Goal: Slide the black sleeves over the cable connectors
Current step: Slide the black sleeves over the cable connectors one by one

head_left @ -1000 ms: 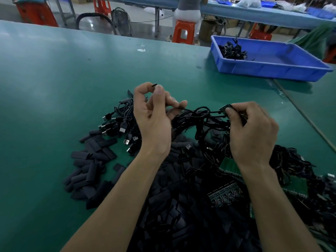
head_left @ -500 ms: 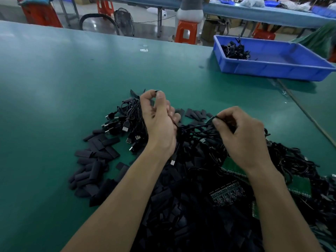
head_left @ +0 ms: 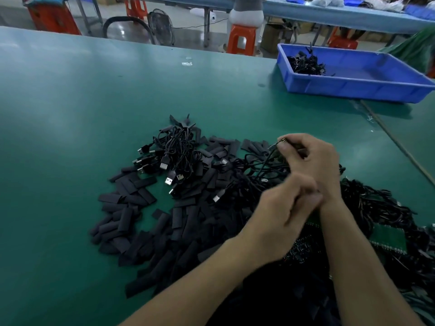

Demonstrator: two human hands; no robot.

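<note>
A heap of flat black sleeves (head_left: 131,191) lies on the green table (head_left: 70,109), mixed with a tangle of black USB cables (head_left: 179,147) whose silver plugs (head_left: 168,181) point left. My right hand (head_left: 315,161) pinches the end of one cable (head_left: 281,143) between thumb and forefinger, above the heap. My left hand (head_left: 284,210) is blurred, with its fingers curled, just below and left of my right wrist. Nothing shows between its fingers.
A blue tray (head_left: 353,91) holding a small bundle of cables (head_left: 306,64) stands at the back right. Green circuit boards (head_left: 388,238) lie among more cables by my right forearm. Orange stools and another bench are beyond the table's far edge.
My left hand has dropped from the middle of the heap down and to the right, beside my right wrist. My right hand has shifted slightly, still pinching the cable end.
</note>
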